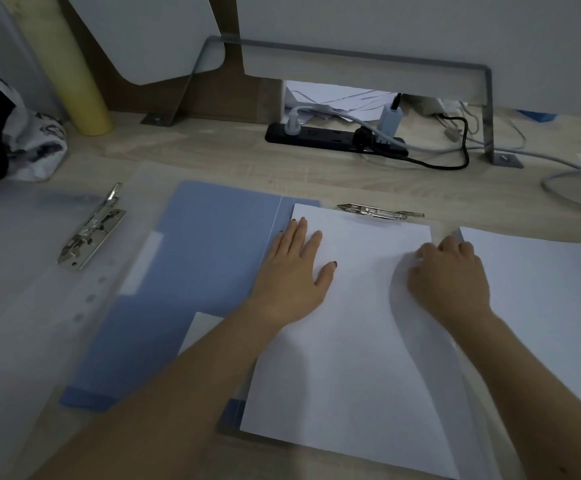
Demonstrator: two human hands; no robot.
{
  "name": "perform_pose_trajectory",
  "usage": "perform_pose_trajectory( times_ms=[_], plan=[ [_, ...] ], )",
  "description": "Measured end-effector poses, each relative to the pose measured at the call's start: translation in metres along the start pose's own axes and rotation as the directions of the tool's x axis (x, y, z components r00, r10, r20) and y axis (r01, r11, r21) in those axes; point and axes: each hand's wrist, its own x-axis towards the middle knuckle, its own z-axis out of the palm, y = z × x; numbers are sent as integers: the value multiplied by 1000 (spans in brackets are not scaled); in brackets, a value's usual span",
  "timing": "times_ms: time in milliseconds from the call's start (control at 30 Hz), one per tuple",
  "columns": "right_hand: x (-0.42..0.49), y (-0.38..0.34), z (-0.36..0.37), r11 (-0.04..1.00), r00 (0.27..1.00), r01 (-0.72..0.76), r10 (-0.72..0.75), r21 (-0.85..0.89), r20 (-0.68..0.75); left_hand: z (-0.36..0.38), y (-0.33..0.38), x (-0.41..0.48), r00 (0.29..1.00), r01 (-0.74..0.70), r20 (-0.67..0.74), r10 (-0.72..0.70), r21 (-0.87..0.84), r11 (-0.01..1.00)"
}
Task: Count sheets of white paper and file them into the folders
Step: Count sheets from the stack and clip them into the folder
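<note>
Where cables trail, pale desk (213, 150).

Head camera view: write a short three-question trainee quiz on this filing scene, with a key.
1. True or false: the left hand lies flat on the white sheets in the open blue folder.
2. Which hand lifts a curled sheet edge? A) left B) right
3. What metal part lies just beyond the sheets' far edge?

Key:
1. True.
2. B; its fingers curl at the right edge, beside the separate paper stack.
3. The folder's metal clip.
</note>
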Motion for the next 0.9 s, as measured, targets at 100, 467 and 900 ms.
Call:
perform_pose_trajectory(
  times_ms=[100, 467, 900],
  plan=[
    [42, 0, -17, 743, 925, -368, 231, 559, 301, 2, 0, -1, 999, 3, -43, -3, -5, 1000],
    [68, -35, -19, 361, 975, -219, 103, 906, 195, 2, 0, -1, 999, 11, -39, -10, 13, 1000],
    [69, -52, 24, 869, 976, 208, -212, 449, -42, 2, 4, 0, 997, 15, -76, -16, -12, 1000]
  ],
)
